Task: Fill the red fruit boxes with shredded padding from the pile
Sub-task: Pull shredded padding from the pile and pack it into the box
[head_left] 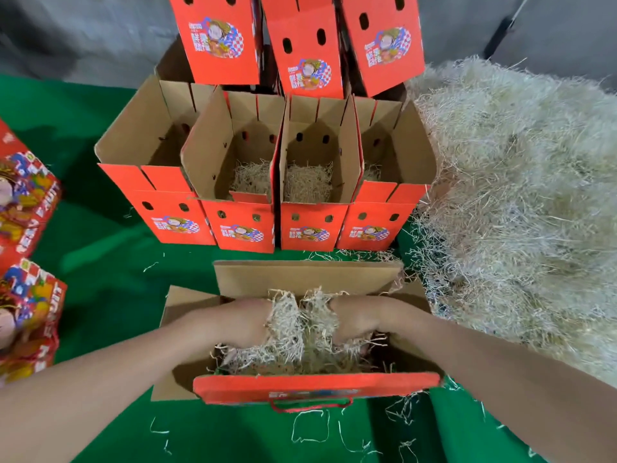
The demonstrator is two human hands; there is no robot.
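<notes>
1. Both bare forearms come in from the bottom corners and meet over the near box, hands knuckles-up and pushed down inside it.
2. Left hand: the fingers are buried in the shreds, so I can't tell whether it's gripping or just pressing.
3. Right hand: the fingers curl down into the stuff, so it looks like it's got a handful.
4. The padding sits right between the 2 hands, touching both. A tuft sticks up past the knuckles and the rest spreads across the inside of the box.
5. The near box is open, flaps folded out, red front panel facing the camera with a red cord handle hanging off it.
6. Everything's on a green cloth, with loose strands scattered around the box.
7. Just behind is a row of 4 boxes, open and side by side. The 3 on the right have a bit of padding in the bottom.
8. The pile is huge. It fills the right side and touches the row's right end.
9. At the left edge are 2 closed boxes, partly cut off.
10. Further back, 3 stacked boxes sit up behind the row.
11. Behind it all is a plain grey wall.
</notes>
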